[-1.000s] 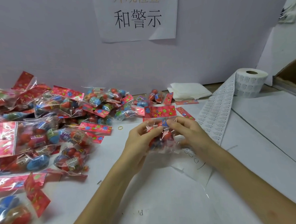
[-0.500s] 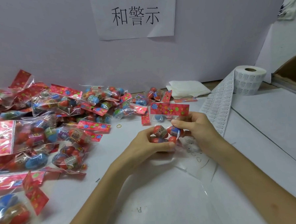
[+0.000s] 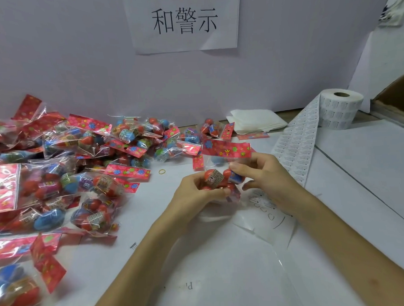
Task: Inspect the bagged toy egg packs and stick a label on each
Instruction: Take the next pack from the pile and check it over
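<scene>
Head view, looking down: one egg pack point(image 3: 217, 179) gripped between both hands just above the white table point(image 3: 226, 280), near the middle, right of the big pile of packs point(image 3: 79, 159). Left hand point(image 3: 194, 195) curled round the eggs from the near side, fingers closed on the bag. Right hand point(image 3: 267, 177) pinching the far right part with thumb and fingertips. Tipped since a second ago: then upright with the red header card point(image 3: 226, 149) facing the camera, now rolled back, eggs showing, card leaning to the far side. Barely shifted over the last half second. Probably checking the eggs all round, so inspection under way, label not yet on. Label strip point(image 3: 296, 145) and label roll point(image 3: 341, 108) lying untouched to the right.
</scene>
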The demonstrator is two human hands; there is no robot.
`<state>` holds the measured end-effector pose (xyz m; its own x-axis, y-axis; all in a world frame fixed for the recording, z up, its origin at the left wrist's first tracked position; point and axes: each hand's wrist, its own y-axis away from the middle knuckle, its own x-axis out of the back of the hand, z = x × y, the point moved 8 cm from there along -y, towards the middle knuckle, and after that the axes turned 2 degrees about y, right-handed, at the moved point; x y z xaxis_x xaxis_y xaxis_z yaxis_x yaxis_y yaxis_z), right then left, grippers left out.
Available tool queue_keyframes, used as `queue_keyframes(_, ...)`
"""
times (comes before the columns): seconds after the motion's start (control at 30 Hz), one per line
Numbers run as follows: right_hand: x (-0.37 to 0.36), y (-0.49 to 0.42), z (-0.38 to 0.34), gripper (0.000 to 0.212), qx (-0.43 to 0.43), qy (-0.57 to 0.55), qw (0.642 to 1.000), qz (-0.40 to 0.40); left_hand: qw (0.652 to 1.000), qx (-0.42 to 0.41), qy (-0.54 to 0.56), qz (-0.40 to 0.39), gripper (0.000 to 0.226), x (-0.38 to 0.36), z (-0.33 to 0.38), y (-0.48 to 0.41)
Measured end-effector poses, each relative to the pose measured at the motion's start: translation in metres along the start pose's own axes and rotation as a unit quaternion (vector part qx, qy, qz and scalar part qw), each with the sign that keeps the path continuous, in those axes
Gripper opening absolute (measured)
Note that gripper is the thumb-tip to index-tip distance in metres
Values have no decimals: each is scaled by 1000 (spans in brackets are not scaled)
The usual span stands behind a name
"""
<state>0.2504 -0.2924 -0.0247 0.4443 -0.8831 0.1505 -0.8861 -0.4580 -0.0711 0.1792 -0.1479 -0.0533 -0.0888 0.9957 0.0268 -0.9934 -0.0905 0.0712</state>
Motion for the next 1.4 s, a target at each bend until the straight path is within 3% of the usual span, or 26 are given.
queue_keyframes(0.13,-2,0,-4,11,20,-9,1000,-2,999,22,22,-18,45,-4,-1,1)
queue_keyframes(0.27,-2,-1,-4,3,32,5,999,-2,999,19,25,3,20,-2,1,2)
queue_keyframes(0.43,-3,0,-3,5,34,15,999,15,996,21,74,34,5,1,0,1)
queue_keyframes(0.57,-16,2,4,34,-17,5,999,-36,989,22,116,86,4,13,-1,0)
queue_keyframes(0.67,-25,4,9,52,-29,21,997,-68,977,12,174,122,20,22,2,2)
queue_keyframes(0.83,-29,4,4,42,9,-33,997,-65,966,19,238,102,35,20,7,3)
queue_keyframes(0.97,-31,4,2,30,-3,-121,989,-91,957,34,281,58,34,13,8,5)
queue_keyframes(1.07,-28,4,3,20,-14,-120,989,-87,958,35,278,58,29,13,8,4)
queue_keyframes(1.23,-25,5,1,15,-10,-65,997,-41,967,14,245,74,49,15,7,2)
queue_keyframes(1.4,-14,8,-7,11,41,-14,999,27,982,-8,168,83,19,11,3,0)
